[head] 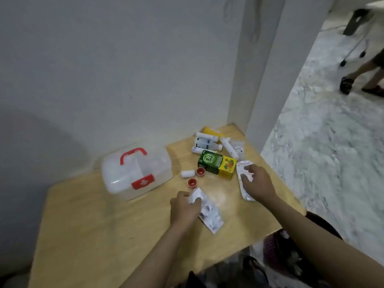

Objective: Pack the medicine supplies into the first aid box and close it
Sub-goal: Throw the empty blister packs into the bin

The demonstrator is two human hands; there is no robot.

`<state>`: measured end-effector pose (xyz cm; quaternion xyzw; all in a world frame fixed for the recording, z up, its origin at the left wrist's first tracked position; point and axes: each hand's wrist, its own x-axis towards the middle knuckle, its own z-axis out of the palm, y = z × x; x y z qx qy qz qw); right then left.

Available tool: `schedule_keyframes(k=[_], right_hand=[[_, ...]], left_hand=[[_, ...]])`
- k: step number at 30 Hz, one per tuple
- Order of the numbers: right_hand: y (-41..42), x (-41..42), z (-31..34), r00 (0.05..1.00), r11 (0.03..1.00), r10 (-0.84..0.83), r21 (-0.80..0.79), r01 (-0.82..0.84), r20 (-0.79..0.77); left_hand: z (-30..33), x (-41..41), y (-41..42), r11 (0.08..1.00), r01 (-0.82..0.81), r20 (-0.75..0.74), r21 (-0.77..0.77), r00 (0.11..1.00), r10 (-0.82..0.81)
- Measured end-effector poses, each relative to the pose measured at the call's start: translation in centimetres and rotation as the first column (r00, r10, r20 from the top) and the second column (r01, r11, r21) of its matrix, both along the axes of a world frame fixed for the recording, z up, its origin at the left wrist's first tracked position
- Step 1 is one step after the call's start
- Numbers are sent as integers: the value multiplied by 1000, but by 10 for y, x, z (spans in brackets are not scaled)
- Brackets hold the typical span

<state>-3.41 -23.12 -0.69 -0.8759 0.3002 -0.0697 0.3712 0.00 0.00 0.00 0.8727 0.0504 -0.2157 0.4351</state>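
The translucent white first aid box [136, 173] with a red handle and red latch stands shut on the wooden table [104, 225], left of centre. My left hand [184, 207] pinches the near end of a silver blister strip [209, 215] lying on the table. My right hand [257, 183] rests on a second foil blister strip [245, 183], fingers curled over it. A green and yellow medicine carton [217, 164] lies behind my hands. Two red caps [200, 171] [192, 182] and a small white roll [187, 173] sit between the box and the carton.
White tubes and bottles [209, 142] and a yellow tube [209, 130] are piled in the table's far corner against the wall. The table's right edge drops to a marble floor [322, 142]. Another person's legs [361, 75] stand at the far right.
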Motion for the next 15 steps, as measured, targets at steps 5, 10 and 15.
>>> schedule_keyframes(k=[5,10,15], right_hand=[[-7,-24,-27,985,991,-117,-80,107,-127],[-6,-30,-35,964,988,-57,-151,18,-261],[-8,-38,-38,981,998,-59,2,61,-182]], left_hand=[[-16,-14,-13,988,80,-81,131,994,-70],[-26,-25,-28,965,165,2,202,986,-169],[-31,-34,-30,980,113,81,163,989,-127]])
